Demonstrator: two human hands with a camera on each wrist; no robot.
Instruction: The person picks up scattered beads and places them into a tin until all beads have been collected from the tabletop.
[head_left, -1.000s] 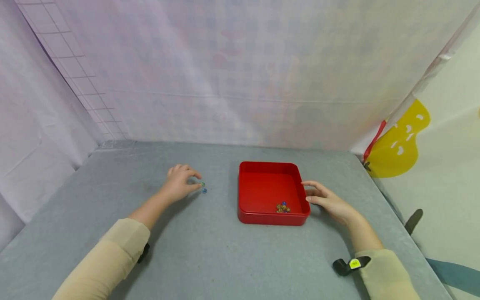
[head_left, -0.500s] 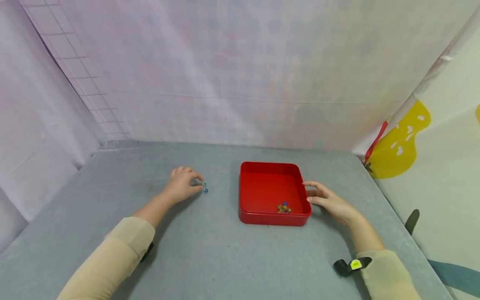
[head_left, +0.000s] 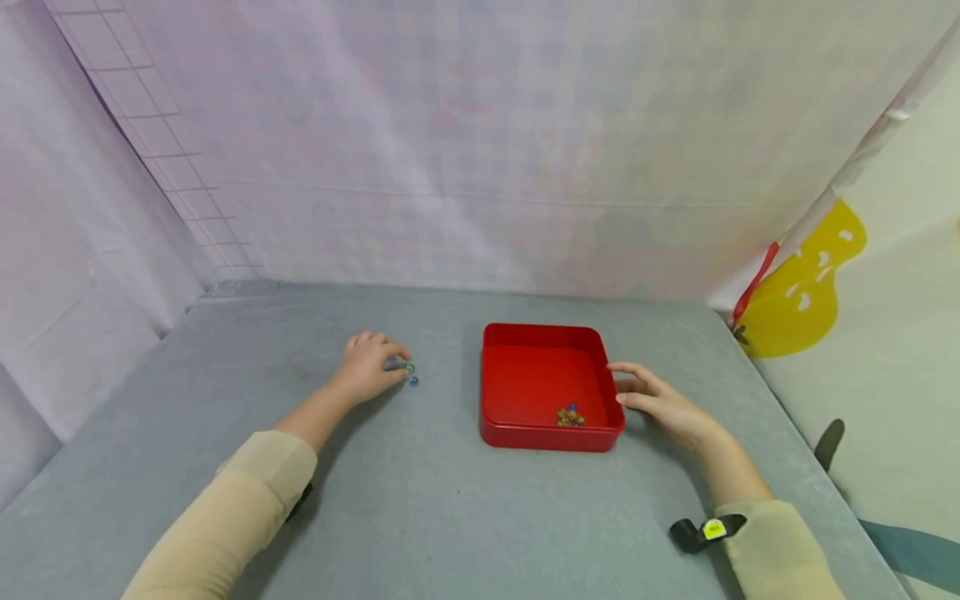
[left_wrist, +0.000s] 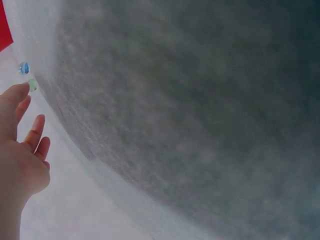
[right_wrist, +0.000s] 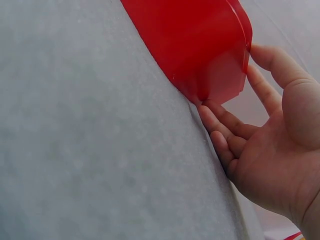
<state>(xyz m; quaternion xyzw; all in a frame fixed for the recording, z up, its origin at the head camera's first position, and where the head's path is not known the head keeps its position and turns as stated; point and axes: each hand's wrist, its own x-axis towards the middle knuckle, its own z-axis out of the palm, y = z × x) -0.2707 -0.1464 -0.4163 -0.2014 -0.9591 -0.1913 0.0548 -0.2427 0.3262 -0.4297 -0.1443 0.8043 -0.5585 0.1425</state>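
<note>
My left hand (head_left: 369, 367) is low over the table, with thumb and index finger apart on either side of a green glass marble (head_left: 410, 367). Just nearer to me lies a blue glass marble (head_left: 414, 381); the left wrist view shows both marbles by the thumb tip (left_wrist: 23, 89). A shallow red square box (head_left: 552, 438) stands right of centre. Its near right corner holds several small gold-brown pieces (head_left: 567, 418) and a blue marble (head_left: 573, 407). My right hand (head_left: 660, 407) touches the box's right side, its fingers extended along the outer wall and thumb at the rim.
The grey cloth-covered table (head_left: 420, 517) reaches back to a pale fabric wall (head_left: 480, 150). Fabric also hangs at the left and right, with a yellow printed shape (head_left: 798, 308) on the right one. A black camera (head_left: 690, 533) is strapped at the right wrist.
The left hand has shifted very slightly right, its thumb and index finger closer about the green marble. The whole view has drifted a little. The right hand stays at the box.
</note>
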